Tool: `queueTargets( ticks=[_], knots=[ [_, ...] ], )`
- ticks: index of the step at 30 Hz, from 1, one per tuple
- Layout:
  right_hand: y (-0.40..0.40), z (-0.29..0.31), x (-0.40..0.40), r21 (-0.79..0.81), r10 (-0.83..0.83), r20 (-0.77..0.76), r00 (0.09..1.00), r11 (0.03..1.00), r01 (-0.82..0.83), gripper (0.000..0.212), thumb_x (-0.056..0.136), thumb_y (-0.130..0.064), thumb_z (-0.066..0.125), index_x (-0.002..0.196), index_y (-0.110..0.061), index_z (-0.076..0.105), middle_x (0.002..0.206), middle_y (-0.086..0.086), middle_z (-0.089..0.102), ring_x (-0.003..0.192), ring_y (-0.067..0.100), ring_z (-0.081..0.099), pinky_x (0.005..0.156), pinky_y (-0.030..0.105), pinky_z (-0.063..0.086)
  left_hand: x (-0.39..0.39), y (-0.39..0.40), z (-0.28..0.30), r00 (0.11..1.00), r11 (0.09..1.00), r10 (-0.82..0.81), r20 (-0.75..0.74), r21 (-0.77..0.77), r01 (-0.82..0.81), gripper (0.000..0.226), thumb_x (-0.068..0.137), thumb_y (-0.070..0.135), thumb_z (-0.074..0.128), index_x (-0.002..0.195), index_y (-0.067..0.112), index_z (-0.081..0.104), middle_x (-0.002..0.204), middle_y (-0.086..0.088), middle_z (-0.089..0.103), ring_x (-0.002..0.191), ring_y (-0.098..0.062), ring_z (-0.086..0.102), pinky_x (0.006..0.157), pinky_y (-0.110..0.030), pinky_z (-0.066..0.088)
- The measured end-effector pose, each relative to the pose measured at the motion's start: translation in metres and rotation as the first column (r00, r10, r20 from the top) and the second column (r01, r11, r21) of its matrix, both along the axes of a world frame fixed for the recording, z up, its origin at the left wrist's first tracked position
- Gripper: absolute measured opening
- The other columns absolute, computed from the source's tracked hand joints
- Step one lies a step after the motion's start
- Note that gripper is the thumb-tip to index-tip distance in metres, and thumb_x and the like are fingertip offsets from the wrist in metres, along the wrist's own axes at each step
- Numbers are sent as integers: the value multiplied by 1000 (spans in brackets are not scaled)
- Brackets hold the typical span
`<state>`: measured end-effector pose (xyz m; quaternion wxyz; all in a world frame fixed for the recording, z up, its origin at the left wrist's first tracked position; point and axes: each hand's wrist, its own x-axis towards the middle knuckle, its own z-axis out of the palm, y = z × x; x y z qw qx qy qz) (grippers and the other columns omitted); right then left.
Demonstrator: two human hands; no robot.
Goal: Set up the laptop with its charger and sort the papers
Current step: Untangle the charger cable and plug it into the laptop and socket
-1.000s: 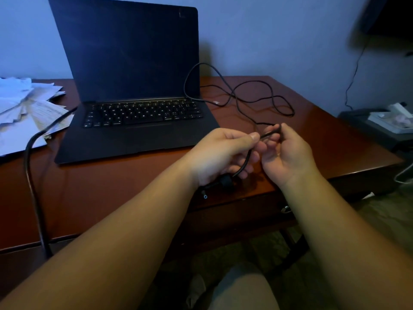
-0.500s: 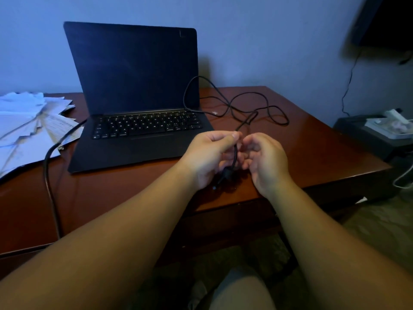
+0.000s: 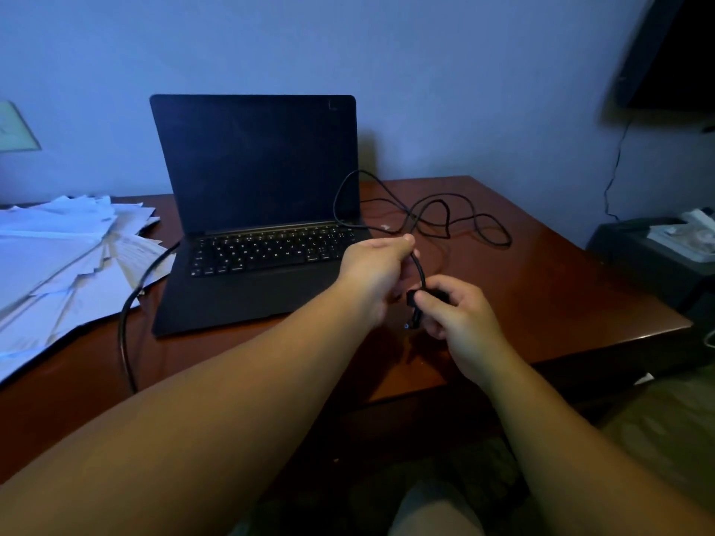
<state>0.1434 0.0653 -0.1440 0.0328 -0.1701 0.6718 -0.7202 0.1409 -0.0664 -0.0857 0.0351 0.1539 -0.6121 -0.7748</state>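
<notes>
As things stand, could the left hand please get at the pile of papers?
Probably not right away: the left hand grips the charger cable. Once it lets go, the papers lie uncovered on the left of the desk, beside the laptop.

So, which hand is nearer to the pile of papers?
Left. The left hand pinches the cable beside the laptop, on the papers' side. The right hand grips the plug end, farther away.
</notes>
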Motion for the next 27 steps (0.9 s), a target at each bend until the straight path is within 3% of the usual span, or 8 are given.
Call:
queueTargets(
  ticks=[4, 7, 10, 15, 17, 19, 23, 27],
  knots=[
    [-3, -1, -3, 8, -80, 3, 997, 997, 80, 15, 102, -9, 58, 91, -7, 69, 63, -4, 62, 49, 7, 47, 45, 17, 37, -4, 1, -4, 998, 997, -57, 17, -43, 57, 5, 98, 17, 70, 102, 16, 70, 77, -3, 68, 48, -9, 57, 41, -22, 43],
    [-6, 2, -9, -7, -108, 81, 991, 994, 109, 24, 105, -18, 55, 87, -13, 71, 65, 1, 64, 46, 11, 47, 42, 20, 35, -8, 1, -6, 994, 986, -108, 9, -125, 108, 1, 98, 15, 69, 99, 16, 70, 81, -11, 66, 46, -16, 54, 42, -23, 42],
    [-11, 8, -22, -68, -157, 177, 972, 983, 171, 30, 105, -27, 56, 80, -21, 72, 62, 1, 62, 41, 12, 41, 39, 18, 29, -16, -1, -7, 991, 959, -132, -18, -257, 123, 9, 100, 20, 65, 99, 19, 74, 83, -10, 68, 67, -22, 59, 57, -27, 47],
    [-19, 24, -58, -105, -258, 153, 954, 956, 275, 9, 101, -20, 64, 93, -17, 67, 63, -3, 64, 46, 12, 51, 40, 23, 39, -33, -19, -9, 990, 885, -133, -37, -454, 102, 16, 100, 30, 62, 91, 24, 74, 78, 3, 71, 69, -17, 65, 68, -33, 58],
    [-23, 30, -72, -107, -249, 140, 958, 958, 265, 13, 97, -6, 67, 102, -18, 65, 70, -2, 66, 55, 12, 59, 49, 24, 47, -46, -32, -10, 994, 811, -93, -62, -584, 39, 14, 99, 31, 62, 90, 28, 73, 94, 6, 73, 89, -17, 70, 84, -35, 58],
    [-26, 33, -88, -79, -234, 136, 963, 966, 245, 24, 95, 2, 65, 106, -20, 66, 78, 1, 66, 60, 9, 61, 55, 23, 49, -59, -46, -9, 995, 685, -68, -77, -729, -10, 12, 98, 31, 61, 96, 31, 73, 101, 10, 71, 96, -12, 66, 83, -28, 50],
    [-33, 35, -120, 9, -313, 87, 946, 949, 314, 19, 99, -8, 63, 99, -26, 67, 84, 4, 68, 59, 9, 64, 56, 25, 51, -86, -71, -6, 993, 415, -104, -49, -910, -1, 26, 100, 28, 56, 120, 22, 72, 106, 7, 69, 96, -12, 63, 82, -24, 47],
    [-46, 35, -149, 70, -265, 77, 961, 963, 260, 14, 104, -24, 58, 97, -34, 65, 97, 1, 73, 71, 20, 76, 60, 31, 62, -113, -80, -4, 994, 218, -105, 34, -974, 56, 30, 99, 31, 56, 125, 20, 67, 120, -4, 65, 105, -24, 64, 92, -40, 56]
  ],
)
